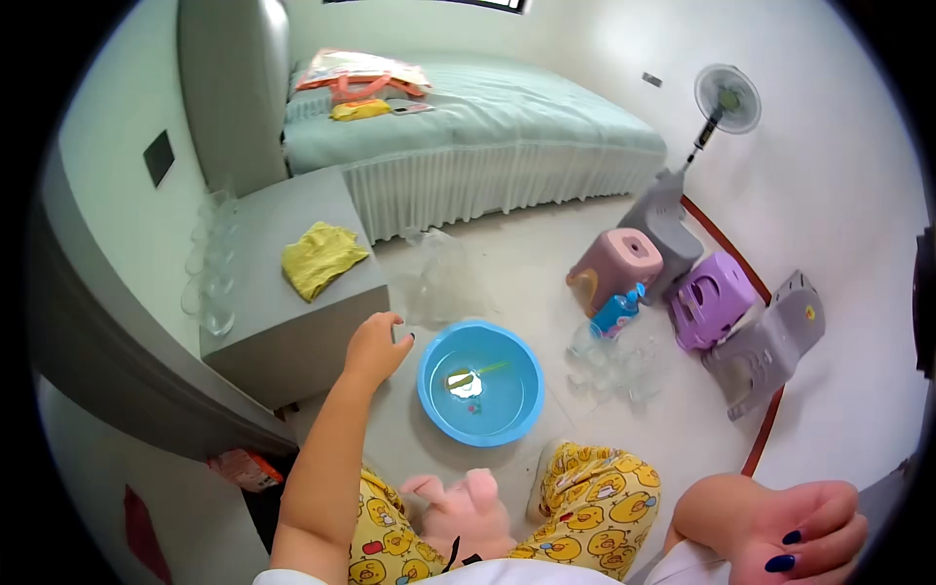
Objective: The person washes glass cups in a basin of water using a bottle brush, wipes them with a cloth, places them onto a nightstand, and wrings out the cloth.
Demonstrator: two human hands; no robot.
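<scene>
L hand [375, 349]: positioned btwn desk [292, 210] and basin [519, 390], just L of basin rim. L grip spread: thumb and index tips apart. R hand [804, 536]: lower R of view, well apart from basin, fingers curled toward palm; can't tell if grip is pressed fully together.

Basin: blue, round, on floor [531, 255] ahead of my knees; thin green item [493, 368] inside, w/ bright glare beside it. Pink plush [466, 522] btwn my legs.

R of basin, on floor: group of clear glasses [616, 366]. Blue bottle [614, 314] just behind them, near pink stool [624, 261]. Purple stool [712, 297] and grey stool [770, 346] farther R, near wall.

Desk, L side: yellow cloth [322, 258], crumpled; 2nd glass group [213, 268] along wall-side edge. Clear plastic bag [439, 278] on floor, btwn desk and basin, toward bed [468, 107].
</scene>
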